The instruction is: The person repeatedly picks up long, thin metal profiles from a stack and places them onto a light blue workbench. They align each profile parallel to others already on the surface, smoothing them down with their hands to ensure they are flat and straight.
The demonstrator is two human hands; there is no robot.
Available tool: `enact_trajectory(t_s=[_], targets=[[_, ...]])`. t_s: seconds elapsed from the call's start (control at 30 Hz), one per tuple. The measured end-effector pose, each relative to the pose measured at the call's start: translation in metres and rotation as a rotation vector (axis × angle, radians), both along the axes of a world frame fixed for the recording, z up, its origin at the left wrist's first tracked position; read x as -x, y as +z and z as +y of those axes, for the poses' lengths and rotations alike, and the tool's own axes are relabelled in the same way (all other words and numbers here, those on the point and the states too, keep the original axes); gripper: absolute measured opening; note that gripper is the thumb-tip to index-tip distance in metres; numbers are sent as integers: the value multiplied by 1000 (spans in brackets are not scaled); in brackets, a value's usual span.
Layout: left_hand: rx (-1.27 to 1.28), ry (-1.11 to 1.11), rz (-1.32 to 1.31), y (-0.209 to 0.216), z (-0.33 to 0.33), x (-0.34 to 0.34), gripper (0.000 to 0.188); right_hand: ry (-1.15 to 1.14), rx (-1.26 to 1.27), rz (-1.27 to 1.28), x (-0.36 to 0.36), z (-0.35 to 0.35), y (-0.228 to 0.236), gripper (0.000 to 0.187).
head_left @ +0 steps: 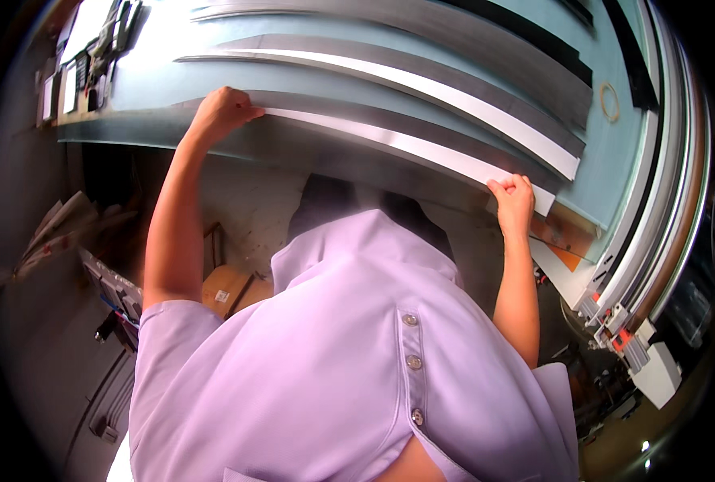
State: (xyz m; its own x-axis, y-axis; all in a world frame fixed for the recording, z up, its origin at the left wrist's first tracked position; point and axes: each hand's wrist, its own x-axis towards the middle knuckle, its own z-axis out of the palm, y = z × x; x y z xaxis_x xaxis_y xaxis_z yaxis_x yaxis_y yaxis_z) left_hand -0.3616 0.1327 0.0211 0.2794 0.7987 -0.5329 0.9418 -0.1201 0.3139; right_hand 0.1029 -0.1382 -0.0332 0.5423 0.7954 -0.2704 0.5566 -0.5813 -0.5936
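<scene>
A long, narrow white strip (398, 145) stretches between my hands along the near edge of the table, over a dark grey strip (349, 110). My left hand (225, 111) is closed in a pinch at the white strip's left end. Near its right end, my right hand (513, 201) pinches the same strip between thumb and fingers. Just beyond it, another white strip (454, 96) lies along a grey strip (406, 68). What the strips are made of, I cannot tell.
The pale blue-green tabletop (145, 84) carries more grey and black strips (470, 40) at the back. A loose yellowish band (610, 102) lies at the right, beside long metal rails (671, 169). Tools (104, 60) crowd the far left. Below stands a brown box (229, 289).
</scene>
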Motion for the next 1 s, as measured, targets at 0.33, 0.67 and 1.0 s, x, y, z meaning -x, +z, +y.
enact_trajectory(t_s=[0.33,0.67,1.0], targets=[[90,-9,-33,-8,8,0,32,14,46,-11,-4,-1,-4,32],[14,-62,175,1,11,-11,39,19,65,-21,-2,0,1,33],[-29,-54,437,8,51,47,46,17,27,8,-1,0,-1,32]])
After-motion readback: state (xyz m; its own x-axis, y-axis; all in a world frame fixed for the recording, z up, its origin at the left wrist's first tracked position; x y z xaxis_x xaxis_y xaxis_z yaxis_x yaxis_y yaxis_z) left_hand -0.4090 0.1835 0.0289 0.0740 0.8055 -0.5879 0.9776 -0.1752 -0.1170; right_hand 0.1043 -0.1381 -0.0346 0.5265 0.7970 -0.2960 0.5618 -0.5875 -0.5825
